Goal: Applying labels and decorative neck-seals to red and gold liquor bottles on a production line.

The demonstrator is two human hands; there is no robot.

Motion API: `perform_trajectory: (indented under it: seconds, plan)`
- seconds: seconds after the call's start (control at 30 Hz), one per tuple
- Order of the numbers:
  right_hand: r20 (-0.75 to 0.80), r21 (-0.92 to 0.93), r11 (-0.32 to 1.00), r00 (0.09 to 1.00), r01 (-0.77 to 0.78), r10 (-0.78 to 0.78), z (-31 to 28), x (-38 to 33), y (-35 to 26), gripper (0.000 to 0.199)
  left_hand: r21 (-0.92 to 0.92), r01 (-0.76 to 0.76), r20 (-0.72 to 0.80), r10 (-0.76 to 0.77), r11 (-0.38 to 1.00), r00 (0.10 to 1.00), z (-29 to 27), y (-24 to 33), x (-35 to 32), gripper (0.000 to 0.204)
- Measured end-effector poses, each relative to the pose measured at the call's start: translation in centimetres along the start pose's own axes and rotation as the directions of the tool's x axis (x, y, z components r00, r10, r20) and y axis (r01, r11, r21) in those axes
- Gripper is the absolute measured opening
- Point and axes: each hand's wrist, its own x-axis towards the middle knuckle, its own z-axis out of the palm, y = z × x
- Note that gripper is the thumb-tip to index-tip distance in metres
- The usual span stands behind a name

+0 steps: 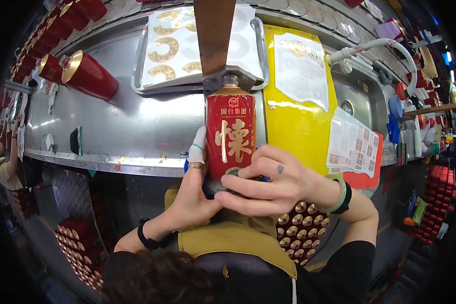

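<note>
The left hand (190, 195) grasps the left flank of the red liquor bottle (231, 114); the right hand (278, 180) curls over its lower front, pinching or not unclear. Its long axis crosses the worktop's (157, 121) front edge, neck pointing away.

One held bottle (230, 126), one tray (264, 55)

A metal surface (157, 121) carries a silver tray (138, 63) and, beside it, a yellow sheet (295, 137). Farther left are a red, gold-shouldered bottle (93, 78) and a small dark object (76, 141)
</note>
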Motion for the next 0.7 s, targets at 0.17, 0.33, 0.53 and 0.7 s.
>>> perform_trajectory:
  seconds: [0.17,0.33,0.53,0.7]
  plan:
    - [-0.260,-0.051,0.710,0.696,-0.702,0.669,1.1,-1.5,4.3,0.033,0.060,0.001,0.000,-0.001,0.998,1.000,0.1,0.4,0.0,0.116]
    - [-0.180,0.571,0.365,0.322,-0.735,0.930,0.9,-0.5,-0.1,0.029,0.064,-0.025,0.007,0.024,0.998,1.000,0.0,-0.2,-0.3,0.115]
    - [-0.363,0.140,0.399,0.327,-0.906,0.872,1.5,-4.0,2.4,0.021,0.060,-0.024,0.008,0.023,0.998,1.000,-0.6,0.1,0.0,0.115]
    - [-0.304,0.392,0.373,0.264,-0.841,0.915,0.3,-2.9,-0.7,0.021,0.145,-0.056,-0.022,0.060,0.988,0.998,-2.9,-0.3,-0.1,0.076]
